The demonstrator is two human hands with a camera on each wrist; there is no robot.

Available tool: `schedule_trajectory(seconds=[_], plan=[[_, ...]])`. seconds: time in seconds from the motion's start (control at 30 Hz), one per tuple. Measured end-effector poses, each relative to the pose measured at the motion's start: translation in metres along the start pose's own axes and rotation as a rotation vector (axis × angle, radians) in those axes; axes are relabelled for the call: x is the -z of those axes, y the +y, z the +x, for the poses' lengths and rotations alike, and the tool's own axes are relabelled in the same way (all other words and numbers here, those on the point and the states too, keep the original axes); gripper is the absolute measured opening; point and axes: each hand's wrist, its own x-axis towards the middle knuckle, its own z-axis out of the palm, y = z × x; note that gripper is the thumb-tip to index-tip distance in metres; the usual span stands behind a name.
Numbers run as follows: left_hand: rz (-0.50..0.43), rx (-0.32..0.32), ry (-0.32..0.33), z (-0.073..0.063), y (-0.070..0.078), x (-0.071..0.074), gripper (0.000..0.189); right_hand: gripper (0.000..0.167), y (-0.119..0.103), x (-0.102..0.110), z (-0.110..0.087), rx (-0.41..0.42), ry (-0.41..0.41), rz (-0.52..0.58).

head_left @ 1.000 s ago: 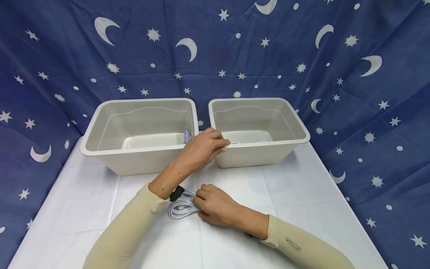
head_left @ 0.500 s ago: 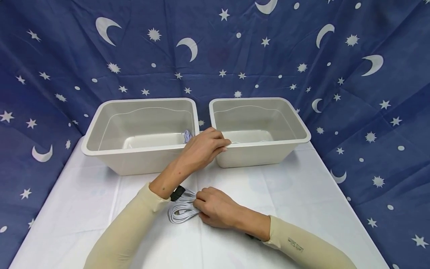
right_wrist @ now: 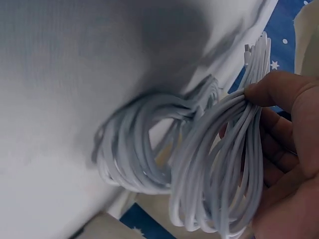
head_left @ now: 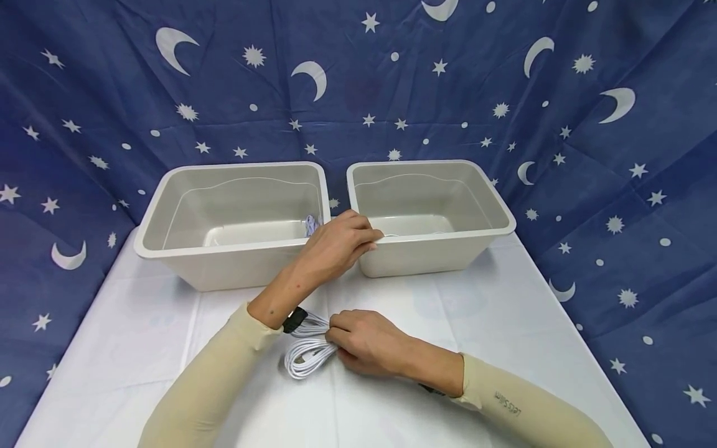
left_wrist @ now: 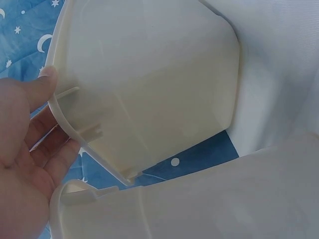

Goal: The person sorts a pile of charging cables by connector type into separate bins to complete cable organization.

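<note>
With thumb and fingers, my left hand point(head_left: 343, 242) grips the near left corner of the right bin's rim point(head_left: 442, 236). The left wrist view shows the thumb on the rim point(left_wrist: 55, 99) and the fingers behind it. My right hand point(head_left: 371, 342) pinches a white coiled cable point(right_wrist: 214, 164) near its middle; its loops hang past the fingers, and a small metal plug tip shows at one end. A second white coiled cable point(right_wrist: 134, 144) lies beside it on the white tablecloth, partly under the left wrist in the head view.
A larger grey-white bin point(head_left: 229, 250) stands on the left, with a small bundled pale-purple cable point(head_left: 311, 225) at its right end inside. Some white loops show low in the right bin behind its front rim. A blue star-and-moon curtain point(head_left: 358, 74) surrounds the table.
My right hand has shifted slightly right with its coiled cable, whose loops now stand further apart from the second coil. My left hand stays at the bin rim.
</note>
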Motion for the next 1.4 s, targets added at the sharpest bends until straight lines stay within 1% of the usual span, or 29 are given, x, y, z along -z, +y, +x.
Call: schedule_trajectory(seconds=[0.17, 0.4, 0.6, 0.77, 0.97, 1.13, 1.4], plan=[[-0.007, 0.002, -0.003, 0.001, 0.0, 0.0, 0.02, 0.019, 0.001, 0.012, -0.001, 0.002, 0.017, -0.002], [0.004, 0.01, -0.005, 0.0, 0.0, 0.001, 0.02, 0.021, 0.005, 0.029, -0.001, 0.034, 0.042, -0.02], [0.0, 0.002, -0.002, 0.001, 0.0, 0.0, 0.02, 0.023, 0.007, 0.048, -0.002, 0.04, 0.051, -0.04], [0.0, -0.003, -0.001, 0.0, 0.0, -0.001, 0.02, 0.026, 0.01, 0.065, -0.002, 0.034, 0.081, -0.062], [0.004, -0.006, 0.012, 0.001, -0.001, 0.002, 0.02, 0.026, 0.018, 0.083, -0.001, 0.032, 0.136, -0.022], [0.005, 0.005, 0.01, 0.0, -0.001, 0.002, 0.02, 0.028, 0.025, 0.093, -0.004, 0.029, 0.149, 0.023], [0.0, 0.001, 0.011, 0.001, -0.002, 0.0, 0.02, 0.03, 0.039, 0.111, -0.013, 0.02, 0.188, 0.029]])
